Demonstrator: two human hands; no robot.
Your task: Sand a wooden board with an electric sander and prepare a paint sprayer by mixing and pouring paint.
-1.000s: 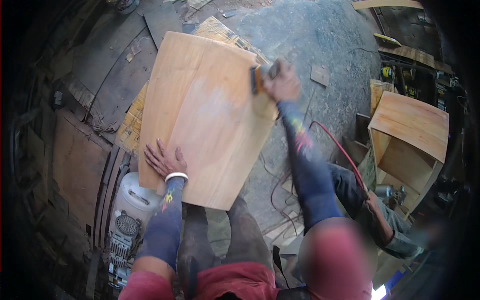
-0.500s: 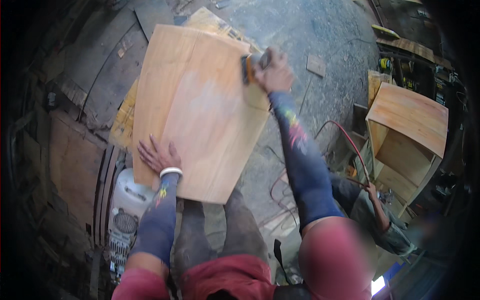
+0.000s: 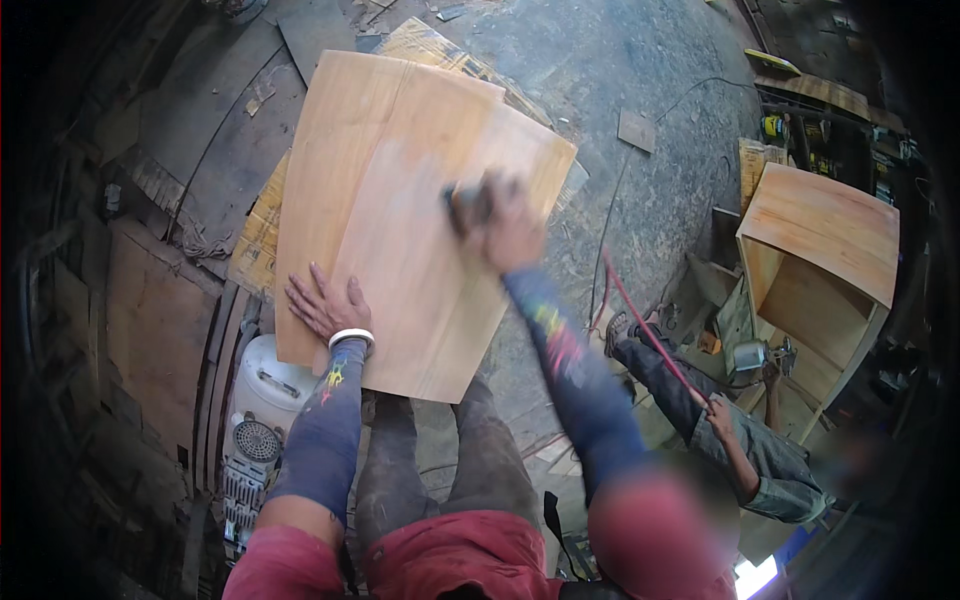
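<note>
Top-down head view of a workshop floor. A large plywood panel point(image 3: 400, 220) lies flat in the middle of the picture, its near edge just beyond the person's knees and its far end resting over a sheet of yellowish patterned board point(image 3: 262, 235) that shows along its left side and far corner.

The left hand point(image 3: 325, 303) lies palm down on the panel's near left corner, fingers spread and flat — pressing, not gripping. A white band circles that wrist, above a dark printed sleeve.

The right hand point(image 3: 510, 232) is motion-blurred over the right half of the panel and is closed around a small dark sanding tool point(image 3: 468, 203) that touches the wood. A paler, dusty patch of the surface runs about the tool.

To the left of the person's legs stands a white machine housing with a vented grille point(image 3: 262, 400). On the right, well apart from the panel, an open plywood cabinet point(image 3: 815, 265) stands on the concrete floor point(image 3: 640, 60); beside it a seated co-worker's hand point(image 3: 720, 415) holds a red hose point(image 3: 650, 335).
</note>
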